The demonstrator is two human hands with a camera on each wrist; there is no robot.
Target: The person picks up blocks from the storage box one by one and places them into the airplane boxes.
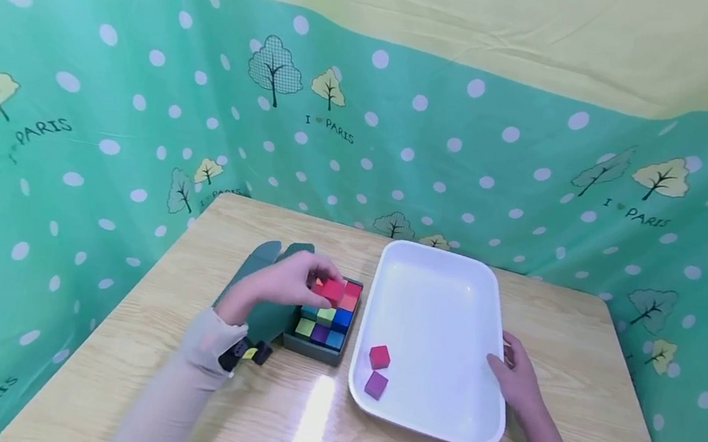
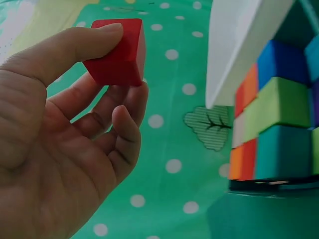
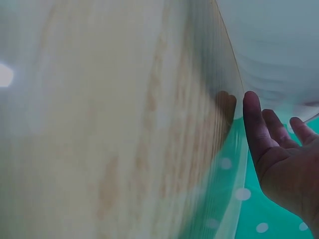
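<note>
My left hand (image 1: 296, 278) pinches a red cube (image 2: 117, 55) between thumb and fingers. It holds the cube above a dark box (image 1: 312, 350) packed with colored cubes (image 1: 326, 315), green, blue, purple and orange among them. A green lid or flap (image 1: 260, 261) lies left of the box, partly hidden by my forearm. To its right stands a white tray (image 1: 441, 324), with a red cube (image 1: 379, 357) and a purple cube (image 1: 376, 385) in its lower left. At the tray's right side my right hand (image 1: 518, 376) holds the rim, thumb over the edge and fingers against the outer wall.
The wooden table (image 1: 581, 344) carries the box and the tray side by side. Behind and at both sides hangs a green dotted cloth (image 1: 504, 167) with printed trees. A bright glare streak (image 1: 309, 426) lies on the tabletop near the front.
</note>
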